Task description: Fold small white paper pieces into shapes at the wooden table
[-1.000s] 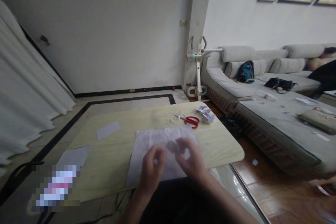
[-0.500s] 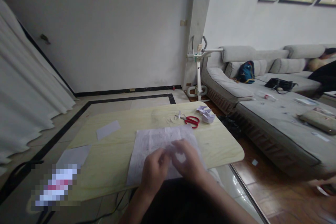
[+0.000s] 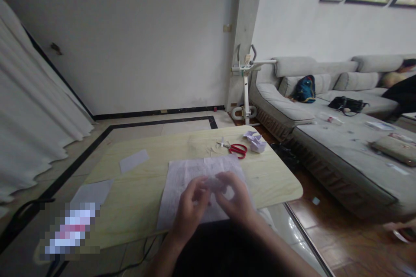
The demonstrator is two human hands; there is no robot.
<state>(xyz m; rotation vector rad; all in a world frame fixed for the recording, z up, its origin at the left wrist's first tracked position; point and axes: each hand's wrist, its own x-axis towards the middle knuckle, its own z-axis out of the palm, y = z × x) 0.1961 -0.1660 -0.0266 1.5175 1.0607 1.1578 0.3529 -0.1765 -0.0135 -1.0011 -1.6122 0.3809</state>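
Both my left hand (image 3: 194,199) and my right hand (image 3: 234,194) are closed, pinching a small piece of white paper (image 3: 213,183) between their fingertips. The paper is blurred and partly covered by the fingers, so its exact shape is unclear. Beneath the hands lies a large printed sheet (image 3: 182,177) with creases. Beyond its far edge rest red-handled scissors (image 3: 238,150) among thin scraps and strips. Folded white paper pieces (image 3: 255,142) stand to the right of the scissors.
The pale wooden table (image 3: 276,181) has rounded corners. On its left lie a small white paper (image 3: 134,161) and a larger one (image 3: 94,191), beside a pixelated patch. A grey sofa (image 3: 351,156) with bags, an exercise machine (image 3: 246,91) and a seated person (image 3: 404,91) are farther off.
My fingers have shifted slightly around the small paper, with the left hand's fingertips lifting and opening a little so that more of the paper shows. The table items have stayed put.
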